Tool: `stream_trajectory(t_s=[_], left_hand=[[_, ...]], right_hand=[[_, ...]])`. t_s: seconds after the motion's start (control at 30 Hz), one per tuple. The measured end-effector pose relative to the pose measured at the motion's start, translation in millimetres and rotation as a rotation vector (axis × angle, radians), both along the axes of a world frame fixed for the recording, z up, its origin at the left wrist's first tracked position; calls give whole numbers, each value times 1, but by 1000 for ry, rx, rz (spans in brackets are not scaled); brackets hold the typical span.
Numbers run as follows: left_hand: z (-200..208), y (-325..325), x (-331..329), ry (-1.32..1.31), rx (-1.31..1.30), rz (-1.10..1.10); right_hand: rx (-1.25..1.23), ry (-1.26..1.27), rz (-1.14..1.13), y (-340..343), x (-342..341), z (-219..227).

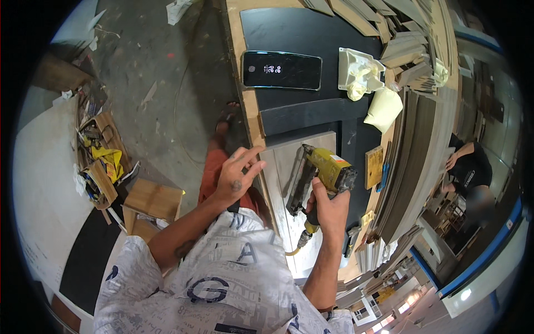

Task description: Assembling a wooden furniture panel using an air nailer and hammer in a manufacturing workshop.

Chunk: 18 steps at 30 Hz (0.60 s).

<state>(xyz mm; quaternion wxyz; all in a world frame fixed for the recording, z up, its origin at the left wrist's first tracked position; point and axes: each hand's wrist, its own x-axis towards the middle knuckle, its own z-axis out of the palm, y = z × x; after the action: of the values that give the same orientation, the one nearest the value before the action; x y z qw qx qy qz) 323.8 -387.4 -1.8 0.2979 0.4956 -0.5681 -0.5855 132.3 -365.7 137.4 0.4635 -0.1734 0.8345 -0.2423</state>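
- Yellow nail gun point(325, 175) sits on a grey board point(289, 183) on the workbench point(247, 106), gripped by the closed right hand point(328, 209).
- Left hand point(236, 175), open and empty, hovers at the board's edge.
- Fingers this near risk a stray nail.

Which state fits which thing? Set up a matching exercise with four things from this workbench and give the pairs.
1. nail gun
2. phone
3. left hand
4. grey panel

a. lying flat, screen lit
b. gripped by the right hand
c. open, fingers spread at the panel's edge
d. under the tool's nose

Pairs: 1-b, 2-a, 3-c, 4-d
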Motion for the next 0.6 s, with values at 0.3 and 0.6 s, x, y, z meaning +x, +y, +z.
stream_trajectory(t_s=[0.3, 0.6], left_hand=[[12, 25, -11, -113, 259, 15], [63, 60, -11, 286, 670, 112]], right_hand=[[18, 41, 111, -2, 10, 6], [34, -75, 300, 19, 38, 5]])
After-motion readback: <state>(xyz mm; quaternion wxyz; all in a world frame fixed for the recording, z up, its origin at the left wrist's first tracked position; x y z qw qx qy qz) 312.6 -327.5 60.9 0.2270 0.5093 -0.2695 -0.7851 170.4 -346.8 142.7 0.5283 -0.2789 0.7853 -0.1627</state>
